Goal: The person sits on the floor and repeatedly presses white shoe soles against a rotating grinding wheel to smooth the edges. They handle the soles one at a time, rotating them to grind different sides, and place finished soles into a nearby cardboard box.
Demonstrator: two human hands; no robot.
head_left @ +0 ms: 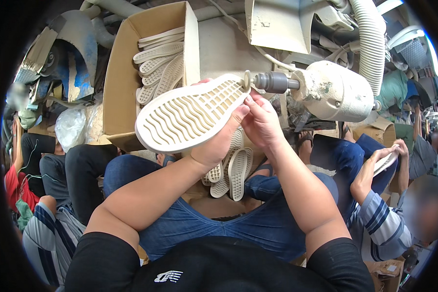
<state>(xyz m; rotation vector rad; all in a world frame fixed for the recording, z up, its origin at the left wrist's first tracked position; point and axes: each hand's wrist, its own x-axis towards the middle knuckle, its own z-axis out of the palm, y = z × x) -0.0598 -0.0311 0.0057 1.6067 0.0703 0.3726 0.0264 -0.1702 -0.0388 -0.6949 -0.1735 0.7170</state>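
A cream-white shoe sole (187,117), with wavy ridges at its wide end and a square grid toward its narrow end, is tilted up in front of me. My left hand (218,145) grips it from below and along the near edge, with some fingers hidden behind it. Pinching the narrow end's edge is my right hand (261,119). That end is right at a small round grinding head (247,80) on a dark spindle chuck (272,82); whether they touch, I cannot tell. The spindle comes out of a cream-painted motor (336,92).
An open cardboard box (192,44) holding several soles (160,73) stands at the far left. More soles (237,173) lie below between my legs. A ribbed hose (372,44) hangs above the motor. At right, a co-worker in a striped shirt (382,221) holds another sole; others sit at left.
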